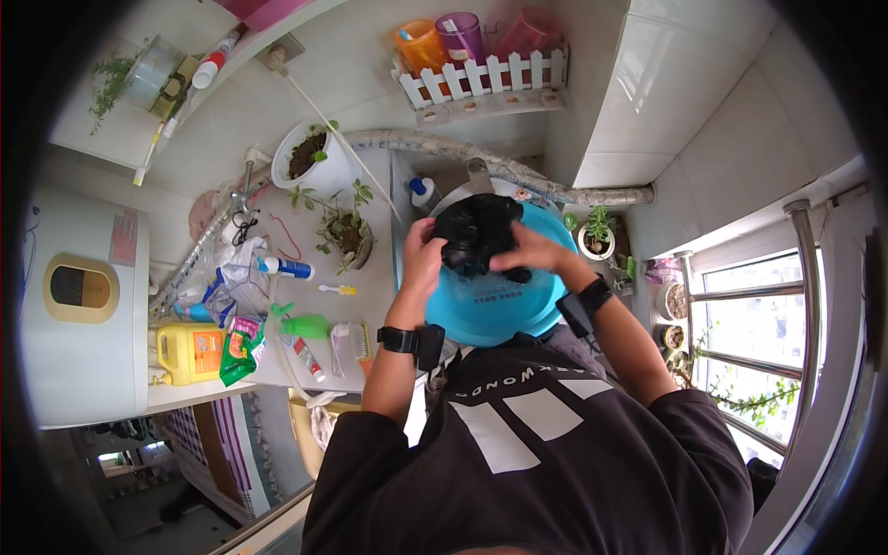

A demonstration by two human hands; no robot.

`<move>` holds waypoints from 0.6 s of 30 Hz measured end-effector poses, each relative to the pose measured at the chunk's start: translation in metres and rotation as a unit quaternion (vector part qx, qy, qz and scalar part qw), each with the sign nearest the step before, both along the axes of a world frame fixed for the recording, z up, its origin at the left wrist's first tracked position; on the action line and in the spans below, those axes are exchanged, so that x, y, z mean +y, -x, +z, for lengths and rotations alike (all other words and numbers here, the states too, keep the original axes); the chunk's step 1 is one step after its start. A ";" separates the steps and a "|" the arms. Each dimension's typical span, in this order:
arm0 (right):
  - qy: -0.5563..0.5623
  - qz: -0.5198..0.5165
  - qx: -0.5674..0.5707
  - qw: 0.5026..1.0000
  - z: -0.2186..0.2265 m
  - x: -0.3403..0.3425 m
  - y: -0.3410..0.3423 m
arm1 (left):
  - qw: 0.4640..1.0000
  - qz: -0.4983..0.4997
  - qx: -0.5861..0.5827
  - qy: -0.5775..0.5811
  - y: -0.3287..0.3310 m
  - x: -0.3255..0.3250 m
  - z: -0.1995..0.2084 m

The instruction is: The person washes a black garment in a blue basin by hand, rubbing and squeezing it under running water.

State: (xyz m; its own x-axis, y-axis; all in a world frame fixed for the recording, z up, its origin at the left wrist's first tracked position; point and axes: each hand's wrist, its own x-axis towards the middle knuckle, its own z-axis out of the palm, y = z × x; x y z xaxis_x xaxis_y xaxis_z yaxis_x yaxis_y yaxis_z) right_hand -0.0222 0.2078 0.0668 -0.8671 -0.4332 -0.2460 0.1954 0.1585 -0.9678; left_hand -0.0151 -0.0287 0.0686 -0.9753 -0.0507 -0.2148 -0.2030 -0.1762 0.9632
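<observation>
A bunched, wet-looking black cloth (476,231) is held between both my hands over a light blue basin (504,319). My left hand (424,259) grips its left side, fingers curled over the folds. On the other side, my right hand (536,252) presses in with its thumb and fingers against the cloth. What kind of garment it is cannot be made out. Below the bundle, sudsy water shows inside the basin. A metal faucet (477,174) stands just behind the cloth. Black bands with small boxes circle both my wrists.
Left of the basin, the counter holds potted plants (344,231), a green spray bottle (303,326), a brush (351,347) and a yellow jug (188,351). A white bottle with a blue cap (424,191) stands behind the basin. Another potted plant (597,236) sits right, near a barred window (751,319).
</observation>
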 end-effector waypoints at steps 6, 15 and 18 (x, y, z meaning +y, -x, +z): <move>-0.027 -0.026 0.036 0.999 -0.071 -0.023 0.010 | 0.977 -0.110 -0.060 -0.172 -0.002 0.025 0.018; 0.450 -0.056 -0.305 0.838 0.021 -0.018 0.017 | 0.945 -0.200 0.096 0.239 -0.025 -0.011 -0.041; 0.483 -0.017 -0.305 0.821 0.055 -0.010 0.026 | 0.928 -0.223 0.144 0.261 -0.027 0.005 -0.017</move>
